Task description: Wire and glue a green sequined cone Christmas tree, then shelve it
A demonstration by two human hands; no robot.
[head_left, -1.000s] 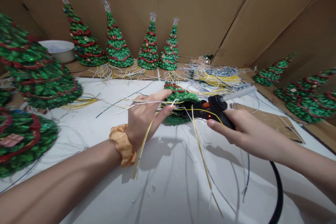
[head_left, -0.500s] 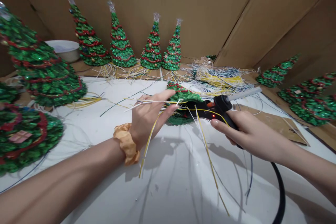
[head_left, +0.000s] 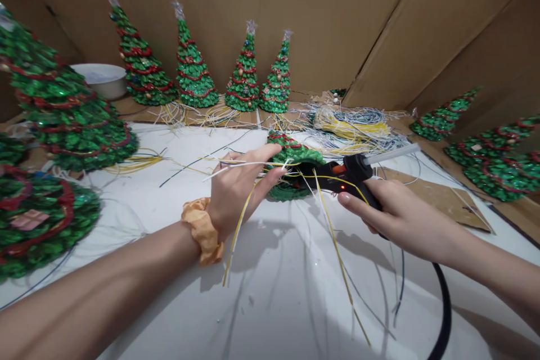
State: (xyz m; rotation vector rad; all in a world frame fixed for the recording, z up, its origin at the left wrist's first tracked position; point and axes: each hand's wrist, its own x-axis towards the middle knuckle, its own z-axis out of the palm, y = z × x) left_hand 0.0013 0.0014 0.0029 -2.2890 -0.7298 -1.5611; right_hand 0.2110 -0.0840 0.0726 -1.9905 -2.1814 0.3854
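A black hot glue gun (head_left: 358,169) with a red light is gripped in my right hand (head_left: 399,211). A pale glue stick (head_left: 394,153) juts from its back end, and its nozzle reaches into the open base of a small green Christmas tree (head_left: 295,149) lying on its side. My left hand (head_left: 238,188) is at that base, thumb and fingers closed around thin white and yellow wires. More wires (head_left: 333,228) hang from the base toward me, and one yellow wire crosses over the glue gun. The nozzle tip is hidden inside the tree.
Several finished trees (head_left: 196,70) stand along the back, with others at left and right. A coiled wire bundle (head_left: 354,124) lies behind the work. A white bowl (head_left: 103,81) is at back left, a cardboard piece (head_left: 439,199) at right. The gun's black cord (head_left: 442,309) trails toward me.
Almost nothing differs. Both hands, the glue gun and the tree hold their places; the view has shifted very slightly.
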